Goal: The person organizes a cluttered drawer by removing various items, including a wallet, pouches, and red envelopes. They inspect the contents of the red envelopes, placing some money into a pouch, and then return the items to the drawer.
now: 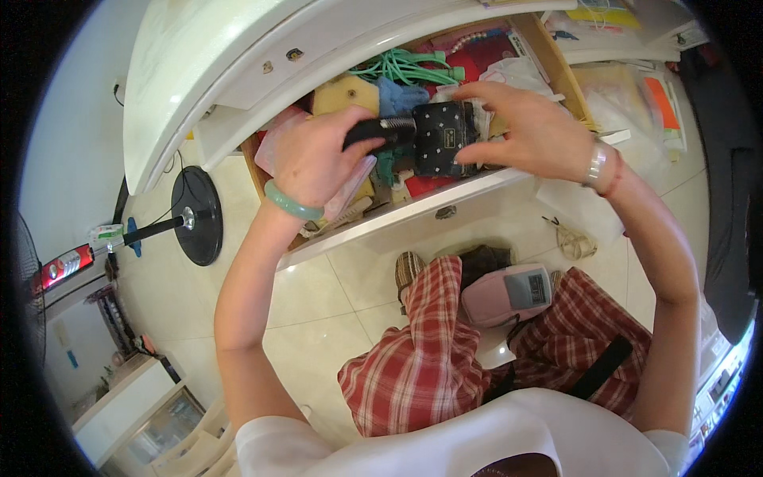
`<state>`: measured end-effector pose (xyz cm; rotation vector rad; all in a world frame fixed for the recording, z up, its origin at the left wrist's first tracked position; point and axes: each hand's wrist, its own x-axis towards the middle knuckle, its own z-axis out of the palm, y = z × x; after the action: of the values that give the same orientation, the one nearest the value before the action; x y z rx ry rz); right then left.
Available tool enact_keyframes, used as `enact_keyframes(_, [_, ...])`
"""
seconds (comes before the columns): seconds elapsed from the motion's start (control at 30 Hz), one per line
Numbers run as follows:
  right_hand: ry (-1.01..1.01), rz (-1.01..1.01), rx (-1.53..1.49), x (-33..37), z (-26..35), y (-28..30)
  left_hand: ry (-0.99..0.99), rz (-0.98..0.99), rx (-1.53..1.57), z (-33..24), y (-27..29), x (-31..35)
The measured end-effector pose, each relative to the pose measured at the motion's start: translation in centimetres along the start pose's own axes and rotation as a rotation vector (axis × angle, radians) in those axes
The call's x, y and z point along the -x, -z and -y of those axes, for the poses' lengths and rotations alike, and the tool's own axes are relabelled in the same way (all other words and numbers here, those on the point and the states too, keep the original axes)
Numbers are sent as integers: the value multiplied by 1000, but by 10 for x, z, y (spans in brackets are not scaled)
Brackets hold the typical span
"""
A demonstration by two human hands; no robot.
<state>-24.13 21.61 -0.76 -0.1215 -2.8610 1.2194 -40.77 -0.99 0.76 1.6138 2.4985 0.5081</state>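
left hand (314, 155) pinches black item (380, 133) over drawer (397, 218) | right hand (542, 131) spread at dotted pouch (442, 137), contact I can't tell from here | pouch between the hands, green cord (407, 67) beyond

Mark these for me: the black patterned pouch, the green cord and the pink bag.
Black patterned pouch (435, 139): head view, on its dotted face.
Green cord (407, 68): head view, on its bundled strands.
Pink bag (491, 299): head view, on its pink front beside the grey panel.

A round black fan base (205, 219) stands on pale floor tiles (310, 294).
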Motion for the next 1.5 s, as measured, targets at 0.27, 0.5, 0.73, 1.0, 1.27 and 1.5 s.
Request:
enact_keyframes(0.27, [-199,236,189,-54,-23,-25,-164,169,558,-72,31,82])
enact_keyframes(0.5, [-126,47,-393,-9,6,30,69,565,753,-66,-158,131])
enact_keyframes(0.73, [-180,899,-495,71,11,24,9,668,379,-59,-228,171])
enact_keyframes(1.0, [-195,947,21,169,-78,-133,-204,630,792,-68,10,79])
enact_keyframes(1.27, [-331,771,-831,40,60,9,-198,292,-386,58,17,65])
enact_keyframes(1.5, [31,123,6,-51,1,-23,-341,340,-242,80,13,47])
